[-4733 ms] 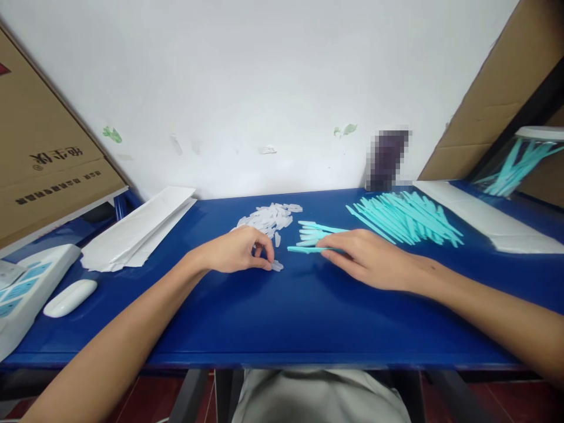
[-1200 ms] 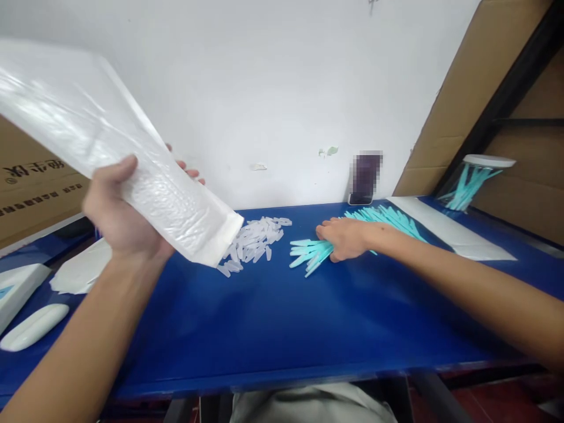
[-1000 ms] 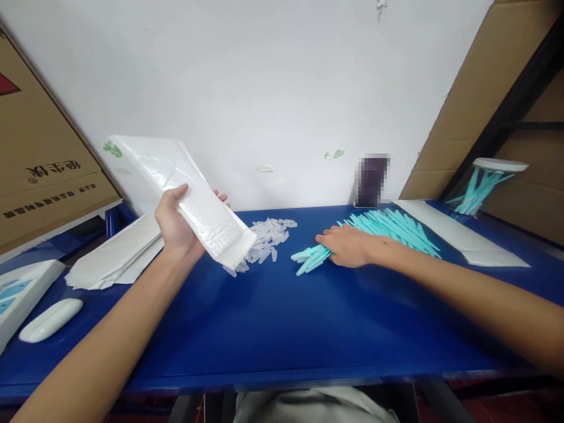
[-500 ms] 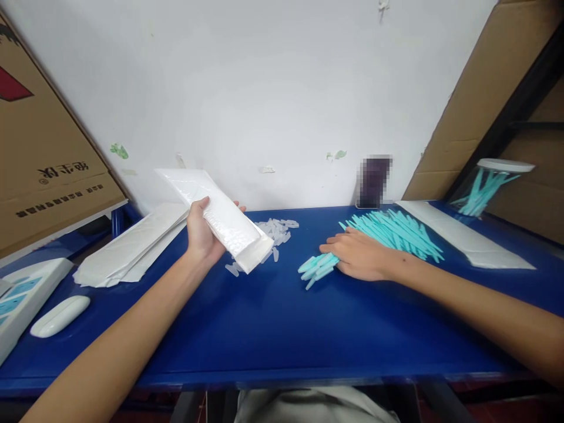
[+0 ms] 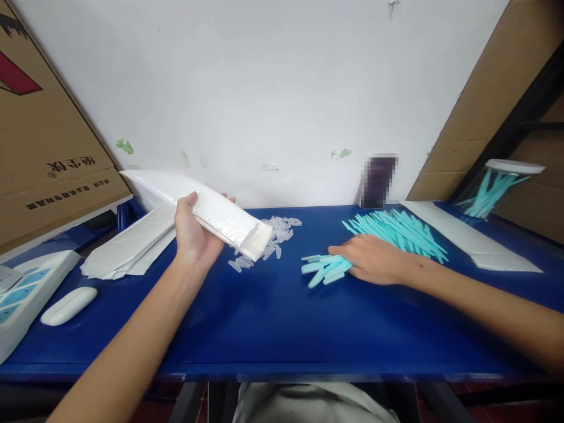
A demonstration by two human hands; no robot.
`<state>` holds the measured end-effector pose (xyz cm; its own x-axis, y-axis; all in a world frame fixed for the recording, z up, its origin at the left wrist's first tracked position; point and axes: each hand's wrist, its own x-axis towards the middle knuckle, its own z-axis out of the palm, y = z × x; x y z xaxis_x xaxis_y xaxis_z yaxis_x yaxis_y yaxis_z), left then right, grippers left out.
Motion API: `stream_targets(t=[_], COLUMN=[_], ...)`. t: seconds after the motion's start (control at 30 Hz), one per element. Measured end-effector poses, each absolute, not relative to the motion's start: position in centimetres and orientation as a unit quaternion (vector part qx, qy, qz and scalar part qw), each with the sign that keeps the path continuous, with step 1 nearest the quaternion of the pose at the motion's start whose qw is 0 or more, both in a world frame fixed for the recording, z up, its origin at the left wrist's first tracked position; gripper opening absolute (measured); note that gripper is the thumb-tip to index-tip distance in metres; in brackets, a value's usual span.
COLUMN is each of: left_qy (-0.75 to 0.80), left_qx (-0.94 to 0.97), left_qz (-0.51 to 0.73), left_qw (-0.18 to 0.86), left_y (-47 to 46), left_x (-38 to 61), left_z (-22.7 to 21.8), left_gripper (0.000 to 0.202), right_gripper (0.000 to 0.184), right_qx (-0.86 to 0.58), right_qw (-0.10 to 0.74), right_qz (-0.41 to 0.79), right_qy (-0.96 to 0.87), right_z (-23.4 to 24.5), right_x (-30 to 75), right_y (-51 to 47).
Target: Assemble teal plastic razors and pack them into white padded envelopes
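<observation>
My left hand grips a long white plastic-wrapped packet, thumb on top, tilted down to the right above the table. Its lower end hangs over a scatter of small translucent plastic pieces. My right hand is closed around a bunch of slim turquoise plastic sticks, whose ends poke out to the left, low over the blue table. Just behind that hand lies a larger pile of the same turquoise sticks.
White packets are stacked at left, near a white oval case and a power strip. A flat white strip and a lidded clear jar of sticks stand at right. A blurred dark phone-like object leans against the wall.
My left hand has drawn the packet a little left and turned it flatter. The stick ends in my right hand have fanned out slightly. The camera view has shifted a little.
</observation>
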<state>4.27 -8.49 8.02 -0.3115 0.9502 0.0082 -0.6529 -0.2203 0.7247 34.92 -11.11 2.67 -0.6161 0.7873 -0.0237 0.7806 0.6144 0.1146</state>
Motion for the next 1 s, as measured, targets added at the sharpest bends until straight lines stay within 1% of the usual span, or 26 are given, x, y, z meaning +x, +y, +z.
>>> stream_targets(t=[0.1, 0.2, 0.27, 0.33, 0.47, 0.6, 0.73, 0.83, 0.93, 1.0], left_qy=[0.279, 0.244, 0.235, 0.236, 0.237, 0.234, 0.233, 0.227, 0.213, 0.195], left_qx=[0.208, 0.166, 0.128, 0.088, 0.048, 0.052, 0.063, 0.093, 0.139, 0.168], left_qz=[0.778, 0.81, 0.822, 0.821, 0.806, 0.798, 0.778, 0.779, 0.78, 0.767], left_qw=[0.523, 0.508, 0.503, 0.512, 0.54, 0.554, 0.581, 0.577, 0.572, 0.588], left_y=[-10.7, -12.7, -13.8, -14.6, -15.6, -16.3, -17.0, -17.5, -18.1, -18.4], left_x=[4.6, 5.4, 6.3, 7.1, 8.2, 8.8, 10.0, 11.3, 12.5, 12.9], left_z=[8.1, 7.3, 6.6, 5.9, 5.3, 5.0, 4.5, 4.2, 3.9, 3.9], left_gripper=[0.018, 0.019, 0.023, 0.027, 0.033, 0.037, 0.038, 0.034, 0.03, 0.031], right_gripper=[0.025, 0.021, 0.018, 0.016, 0.015, 0.004, 0.008, 0.012, 0.017, 0.02], right_qx=[0.449, 0.443, 0.43, 0.418, 0.415, 0.438, 0.458, 0.475, 0.466, 0.427], right_qw=[-0.014, -0.087, -0.103, -0.09, -0.041, -0.004, 0.026, 0.037, 0.034, 0.039], right_qz=[0.0, -0.048, -0.054, -0.031, 0.056, 0.121, 0.198, 0.224, 0.248, 0.275], right_qy=[0.893, 0.891, 0.895, 0.904, 0.907, 0.891, 0.866, 0.85, 0.849, 0.861], right_z=[3.7, 5.6, 6.9, 7.8, 8.3, 8.3, 8.2, 8.7, 10.7, 12.9], right_x=[34.8, 33.8, 32.9, 32.0, 31.0, 30.6, 29.6, 28.5, 27.6, 26.9], right_y=[-11.1, -11.4, -11.9, -12.3, -12.6, -12.4, -12.7, -13.0, -13.1, -13.0])
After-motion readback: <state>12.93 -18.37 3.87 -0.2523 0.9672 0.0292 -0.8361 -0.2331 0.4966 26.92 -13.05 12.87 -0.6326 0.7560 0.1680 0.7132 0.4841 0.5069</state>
